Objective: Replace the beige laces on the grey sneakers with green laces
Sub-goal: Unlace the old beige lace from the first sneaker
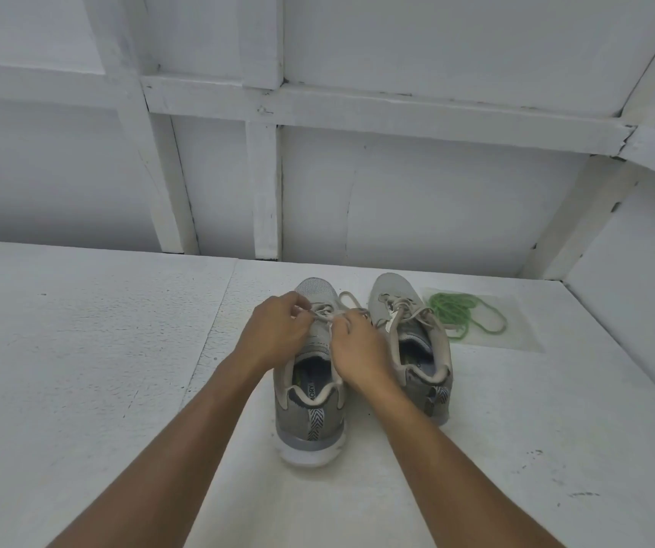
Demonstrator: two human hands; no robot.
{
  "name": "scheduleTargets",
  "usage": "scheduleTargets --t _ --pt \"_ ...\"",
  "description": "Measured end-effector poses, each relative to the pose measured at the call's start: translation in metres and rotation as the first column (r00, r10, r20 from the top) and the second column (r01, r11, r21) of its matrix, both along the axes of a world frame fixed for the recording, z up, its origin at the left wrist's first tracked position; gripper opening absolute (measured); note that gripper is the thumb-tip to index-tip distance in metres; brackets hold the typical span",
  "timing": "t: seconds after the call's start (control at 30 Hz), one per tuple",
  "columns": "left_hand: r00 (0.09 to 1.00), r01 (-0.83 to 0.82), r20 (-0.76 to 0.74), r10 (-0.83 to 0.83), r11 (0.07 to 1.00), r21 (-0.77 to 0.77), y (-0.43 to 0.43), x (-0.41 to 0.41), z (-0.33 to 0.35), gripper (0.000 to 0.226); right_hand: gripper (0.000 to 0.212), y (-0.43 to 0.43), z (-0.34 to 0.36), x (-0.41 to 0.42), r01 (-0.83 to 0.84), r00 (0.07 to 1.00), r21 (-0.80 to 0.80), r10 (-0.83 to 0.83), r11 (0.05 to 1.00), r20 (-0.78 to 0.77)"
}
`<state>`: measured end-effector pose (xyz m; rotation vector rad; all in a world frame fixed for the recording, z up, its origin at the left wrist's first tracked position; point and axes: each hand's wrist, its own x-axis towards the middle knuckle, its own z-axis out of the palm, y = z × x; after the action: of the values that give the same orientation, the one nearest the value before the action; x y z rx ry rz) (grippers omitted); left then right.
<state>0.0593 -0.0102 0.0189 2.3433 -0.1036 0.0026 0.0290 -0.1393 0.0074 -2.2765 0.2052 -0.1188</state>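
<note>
Two grey sneakers stand side by side on the white table, heels toward me. Over the left sneaker (310, 413), my left hand (274, 334) and my right hand (359, 350) both pinch its beige lace (324, 310) near the upper eyelets. A loop of that lace (351, 298) lies to the right of the toe. The right sneaker (409, 334) keeps its beige lace threaded and is untouched. Green laces (462, 314) lie bunched to the right of the sneakers.
The green laces rest on a clear plastic sheet (516, 334). The white table (80, 369) stretches wide to the left. A white panelled wall (318, 183) rises just behind the sneakers, and a side wall (634, 294) closes in on the right.
</note>
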Motion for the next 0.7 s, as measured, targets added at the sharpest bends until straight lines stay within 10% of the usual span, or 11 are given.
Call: scheduleTargets --t 0.27,0.7 --pt "0.981 0.186 0.005 -0.194 0.946 0.267 -0.01 0.012 0.012 0.023 0.028 0.008 -0.018 0.003 0.217 0.976 0.316 -0.212 0.923 -0.05" --pt "0.98 0.166 0.045 -0.193 0.924 0.346 -0.014 0.02 0.006 0.02 0.03 0.013 -0.022 0.007 0.316 0.946 0.404 -0.32 0.858 -0.061"
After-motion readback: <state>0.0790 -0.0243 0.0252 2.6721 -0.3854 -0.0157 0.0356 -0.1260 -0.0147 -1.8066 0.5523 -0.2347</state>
